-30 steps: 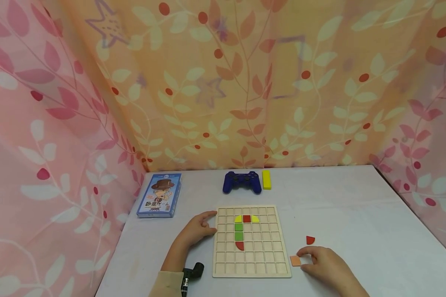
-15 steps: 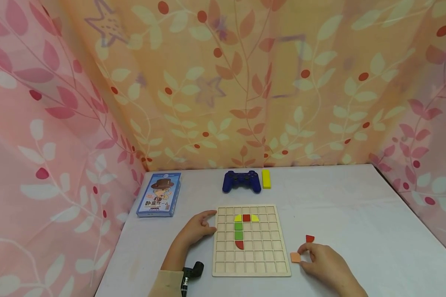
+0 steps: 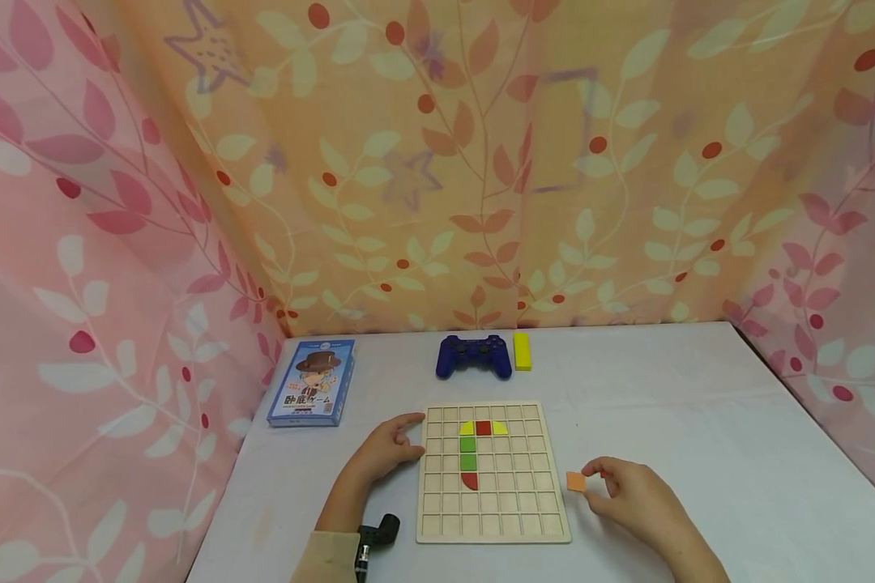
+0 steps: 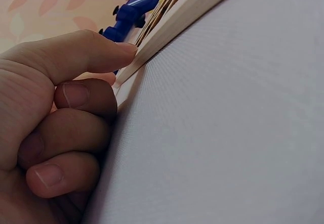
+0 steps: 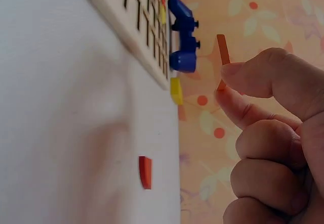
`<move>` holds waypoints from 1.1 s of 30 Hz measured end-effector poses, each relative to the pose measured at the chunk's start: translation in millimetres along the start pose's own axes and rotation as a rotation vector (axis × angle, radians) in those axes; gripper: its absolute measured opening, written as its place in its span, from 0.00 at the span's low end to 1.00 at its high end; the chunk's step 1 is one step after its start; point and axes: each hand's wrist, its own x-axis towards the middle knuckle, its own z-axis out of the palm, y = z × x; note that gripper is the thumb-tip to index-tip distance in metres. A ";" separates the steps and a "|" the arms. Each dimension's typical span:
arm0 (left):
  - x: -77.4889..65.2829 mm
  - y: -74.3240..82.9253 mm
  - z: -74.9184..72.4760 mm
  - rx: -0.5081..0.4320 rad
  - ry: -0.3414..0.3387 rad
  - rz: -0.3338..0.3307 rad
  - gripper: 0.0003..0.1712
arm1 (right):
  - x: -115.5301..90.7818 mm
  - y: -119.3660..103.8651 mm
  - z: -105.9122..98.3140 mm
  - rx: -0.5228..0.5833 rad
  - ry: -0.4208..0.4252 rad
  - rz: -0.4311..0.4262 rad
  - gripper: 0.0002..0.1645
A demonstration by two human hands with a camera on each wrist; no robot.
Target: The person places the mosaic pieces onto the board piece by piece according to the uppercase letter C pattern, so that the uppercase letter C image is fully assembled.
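Note:
My right hand [image 3: 634, 494] pinches an orange square tile [image 3: 576, 482] between thumb and index finger, just right of a wooden grid board [image 3: 510, 502]. In the right wrist view the tile [image 5: 223, 52] is raised above the table, seen edge-on. With thumb and index finger, my left hand [image 3: 386, 449] touches the board's left edge; its other fingers are curled in the left wrist view. Set in the board are a red square [image 3: 484, 427] between two yellow quarter-rounds, with green squares [image 3: 467, 453] and a red quarter-round [image 3: 470, 481] below.
A loose red piece [image 5: 146, 172] lies on the table in the right wrist view, hidden by my right hand in the head view. Behind the board lie a blue game controller [image 3: 474, 357] and a yellow block [image 3: 522, 352]. A blue box [image 3: 312, 385] lies at the back left.
My right hand has lifted the orange tile off the table and moved it away from me, slightly left. It now covers the loose red piece in the head view. My left hand stays put.

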 end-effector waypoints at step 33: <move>-1.0 0.0 0.5 -0.035 -0.007 0.003 0.39 | 29.0 -60.5 -6.1 0.080 0.035 -0.092 0.15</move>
